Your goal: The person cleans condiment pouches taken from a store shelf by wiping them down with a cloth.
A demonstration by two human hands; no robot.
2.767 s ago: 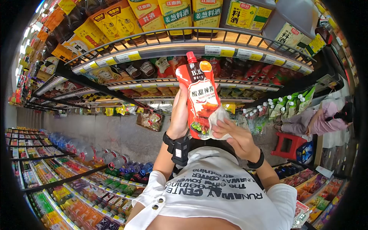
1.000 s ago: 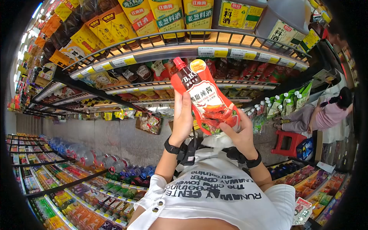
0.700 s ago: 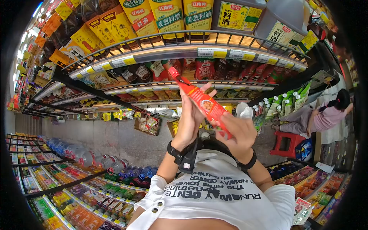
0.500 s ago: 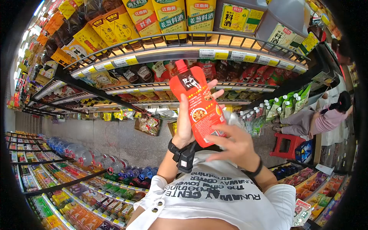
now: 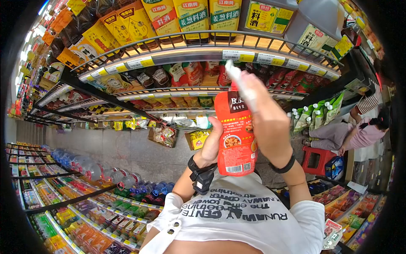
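Observation:
My left hand grips a red sauce pouch by its left side, thumb pointing up. The spouted pouch stands upright before my chest, its printed back with a barcode facing me. My right hand, slightly blurred, is raised over the pouch's upper right edge and covers part of it. From its fingers a thin white tissue or cloth sticks up past the red cap; its exact kind is unclear. Most of the cap is hidden behind the hand.
A shelf ahead bears cooking-wine bottles and large jugs, with sauce pouches below. Cartons of packets stand on the floor. At right are a red stool and a crouching or seated person.
My right hand has risen from the pouch's lower end to its top, bringing a white tissue or cloth into sight. The pouch has shifted right and down and is more upright.

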